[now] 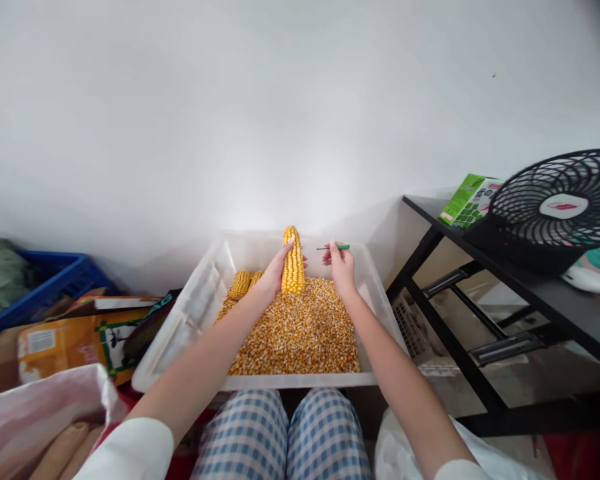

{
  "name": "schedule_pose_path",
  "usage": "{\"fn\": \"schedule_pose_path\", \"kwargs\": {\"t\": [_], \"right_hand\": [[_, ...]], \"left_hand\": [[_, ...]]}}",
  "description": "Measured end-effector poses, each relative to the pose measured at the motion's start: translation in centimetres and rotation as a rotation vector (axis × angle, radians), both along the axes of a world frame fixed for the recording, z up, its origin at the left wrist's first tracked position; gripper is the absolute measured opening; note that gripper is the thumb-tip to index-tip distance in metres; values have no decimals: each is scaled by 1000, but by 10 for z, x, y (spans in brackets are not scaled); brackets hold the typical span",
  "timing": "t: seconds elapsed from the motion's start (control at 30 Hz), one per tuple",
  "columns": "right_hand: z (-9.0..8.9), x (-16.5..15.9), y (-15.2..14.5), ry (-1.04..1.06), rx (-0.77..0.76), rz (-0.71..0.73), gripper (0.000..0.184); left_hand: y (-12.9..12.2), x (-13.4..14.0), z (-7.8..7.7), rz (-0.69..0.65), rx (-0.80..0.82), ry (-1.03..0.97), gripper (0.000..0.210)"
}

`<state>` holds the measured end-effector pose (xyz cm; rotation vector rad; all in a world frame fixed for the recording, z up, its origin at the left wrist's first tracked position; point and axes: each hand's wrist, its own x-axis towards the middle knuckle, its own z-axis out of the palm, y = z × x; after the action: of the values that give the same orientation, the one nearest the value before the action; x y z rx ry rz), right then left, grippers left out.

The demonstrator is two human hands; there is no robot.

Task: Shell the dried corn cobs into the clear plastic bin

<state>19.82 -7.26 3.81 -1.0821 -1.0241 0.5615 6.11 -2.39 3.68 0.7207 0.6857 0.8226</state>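
My left hand (pixel 277 268) is wrapped around a corn cob (pixel 293 263) covered in yellow kernels, held upright above the bin. To its right, my right hand (pixel 342 263) pinches a small screwdriver (pixel 343 247) with a green handle. The screwdriver's thin shaft points left at the cob, apart from it. Below both hands, loose corn kernels (pixel 300 340) fill much of a translucent plastic bin (pixel 180 333). More cobs (pixel 241 285) lie at the bin's back left, partly hidden by my left hand and forearm.
A black folding table (pixel 535 293) on the right carries a black fan (pixel 563 200) and a green box (pixel 467 200). On the left are a blue crate (pixel 55 283), an orange package (pixel 60 343) and a white sack (pixel 40 407) holding bare cobs. A white wall stands behind the bin.
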Motion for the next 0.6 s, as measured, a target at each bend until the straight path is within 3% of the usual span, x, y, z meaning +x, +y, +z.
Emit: {"fn": "schedule_pose_path", "kwargs": {"t": [0.2,0.37,0.6], "right_hand": [[12,-18,-12,-17,-19,207,30],[15,-28,-21,-57,8,204,29],[17,-37,-31,-81,-20,228,29]], "left_hand": [[16,-16,-6,56,3,-83,49],[19,-20,-3,-20,37,-251,49],[16,-21,-1,-26,20,-213,58]]}}
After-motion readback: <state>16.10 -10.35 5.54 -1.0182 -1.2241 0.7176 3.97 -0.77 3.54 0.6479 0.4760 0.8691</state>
